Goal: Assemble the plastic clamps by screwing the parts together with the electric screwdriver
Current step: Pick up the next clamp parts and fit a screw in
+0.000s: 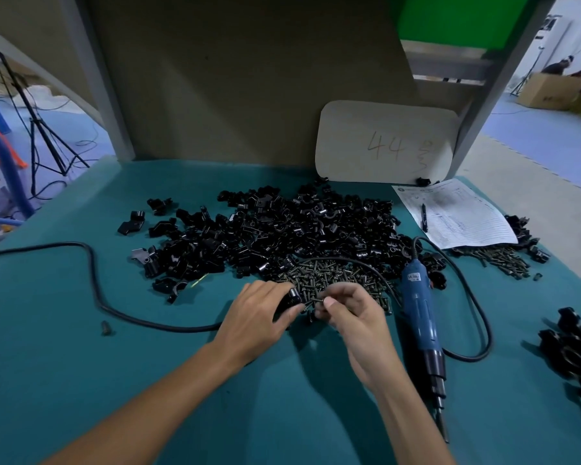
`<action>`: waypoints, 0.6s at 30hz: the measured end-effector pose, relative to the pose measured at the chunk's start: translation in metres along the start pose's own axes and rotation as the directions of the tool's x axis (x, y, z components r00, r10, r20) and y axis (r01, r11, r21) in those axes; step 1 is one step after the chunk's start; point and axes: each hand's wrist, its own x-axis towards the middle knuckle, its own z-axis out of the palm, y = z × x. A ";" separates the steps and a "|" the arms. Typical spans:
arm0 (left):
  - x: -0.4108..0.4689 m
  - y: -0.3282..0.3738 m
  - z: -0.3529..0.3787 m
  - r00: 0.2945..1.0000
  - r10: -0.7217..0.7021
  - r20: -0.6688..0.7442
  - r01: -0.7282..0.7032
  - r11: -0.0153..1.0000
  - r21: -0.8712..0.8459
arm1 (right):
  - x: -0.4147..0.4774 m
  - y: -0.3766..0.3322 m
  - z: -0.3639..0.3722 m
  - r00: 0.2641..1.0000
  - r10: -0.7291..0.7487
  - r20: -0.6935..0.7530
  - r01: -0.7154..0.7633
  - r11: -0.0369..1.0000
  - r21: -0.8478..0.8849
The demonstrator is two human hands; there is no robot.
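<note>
My left hand [259, 317] grips a black plastic clamp part [292, 298] just in front of a heap of dark screws [332, 276]. My right hand [353, 312] pinches a screw [316, 301] between thumb and fingers, its tip pointing at the clamp part. A big pile of loose black clamp parts [282, 229] covers the middle of the green table. The blue electric screwdriver [420, 317] lies on the table to the right of my right hand, bit toward me, with nothing holding it.
The screwdriver's black cable [94, 290] loops across the left of the table [81, 380] and behind the hands. A paper form with a pen [457, 213] lies at the back right, over more screws [497, 260]. Black clamps [574, 350] sit at the right edge. A cardboard sign [386, 142] leans at the back.
</note>
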 end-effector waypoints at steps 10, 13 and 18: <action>0.000 -0.001 0.000 0.997 0.066 0.028 -0.067 0.998 0.011 | 0.007 -0.002 0.000 0.988 0.058 0.145 -0.051 0.997 -0.052; 0.000 -0.001 0.001 0.996 0.072 0.044 -0.071 0.997 -0.003 | 0.010 -0.004 -0.002 0.984 0.062 0.165 -0.052 0.997 -0.062; 0.000 -0.001 0.000 0.996 0.076 0.043 -0.076 0.997 -0.017 | 0.012 -0.007 -0.003 0.983 0.062 0.174 -0.047 0.995 -0.088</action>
